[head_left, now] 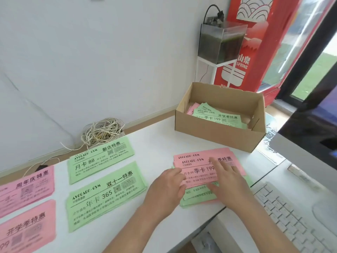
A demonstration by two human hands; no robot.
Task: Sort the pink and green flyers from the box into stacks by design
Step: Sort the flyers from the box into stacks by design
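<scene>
Mid-sort: your right grip (pixel 226 181) lies flat and open on the top pink flyer (pixel 197 170), left grip (pixel 164 187) at its edge, pinch unclear; next, carry it to the matching pink stack (pixel 27 229) well left of both.

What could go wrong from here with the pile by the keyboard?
The mixed pile has pink sheets fanned loosely over green ones; the left hand at its edge might lift several at once. Its near corner lies close to the table edge, so sheets could slip off. The green flyer in the box seems to share its headline with the near pink stack: easy to mis-stack.
</scene>
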